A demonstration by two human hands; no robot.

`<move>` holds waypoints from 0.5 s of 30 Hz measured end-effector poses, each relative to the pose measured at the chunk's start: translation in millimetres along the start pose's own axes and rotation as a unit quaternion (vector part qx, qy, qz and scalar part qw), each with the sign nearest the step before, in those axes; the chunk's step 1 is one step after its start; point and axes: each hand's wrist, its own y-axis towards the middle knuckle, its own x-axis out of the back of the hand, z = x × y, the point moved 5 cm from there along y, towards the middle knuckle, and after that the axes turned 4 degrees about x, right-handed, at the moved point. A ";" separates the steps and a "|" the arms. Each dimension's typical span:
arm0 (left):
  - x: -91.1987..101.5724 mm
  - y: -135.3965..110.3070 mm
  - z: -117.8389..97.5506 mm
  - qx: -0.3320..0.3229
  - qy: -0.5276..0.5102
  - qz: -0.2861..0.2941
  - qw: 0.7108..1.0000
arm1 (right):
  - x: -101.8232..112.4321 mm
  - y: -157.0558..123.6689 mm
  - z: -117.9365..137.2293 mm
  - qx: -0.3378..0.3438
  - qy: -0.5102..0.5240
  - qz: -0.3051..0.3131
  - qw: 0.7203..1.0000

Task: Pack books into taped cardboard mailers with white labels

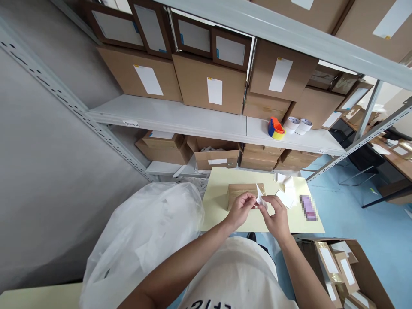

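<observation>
A small white label-like paper (259, 198), bent and standing up at one corner, is between my hands. My right hand (276, 218) pinches its lower right part between thumb and fingers. The closed fingertips of my left hand (240, 210) grip the paper's left edge. Both hands are above a taped brown cardboard box (234, 191), which lies on the pale yellow table (214, 184). My hands and the paper hide part of the box's front and right side.
White papers (286, 197) and a blurred purple item (308, 207) lie at the table's right. A tape dispenser (276, 128) and tape rolls (292, 123) sit on the shelf (193, 118) among cartons. A large plastic bag (144, 231) bulges left; an open carton (370, 266) holds small boxes, lower right.
</observation>
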 end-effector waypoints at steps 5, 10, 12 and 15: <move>-0.3 1.0 -0.6 -0.060 0.073 0.019 0.995 | -7.6 1.0 0.2 -0.042 0.041 0.025 0.998; 2.6 0.5 4.7 -0.071 0.123 0.030 0.989 | -13.5 -2.6 -6.1 -0.082 0.100 0.038 0.991; 3.8 -0.1 4.0 -0.079 0.142 0.026 0.986 | -14.3 -3.3 -6.3 -0.088 0.102 0.037 0.990; 4.0 -1.2 0.3 -0.087 0.164 0.015 0.983 | -14.7 -2.5 -2.8 -0.080 0.083 0.034 0.993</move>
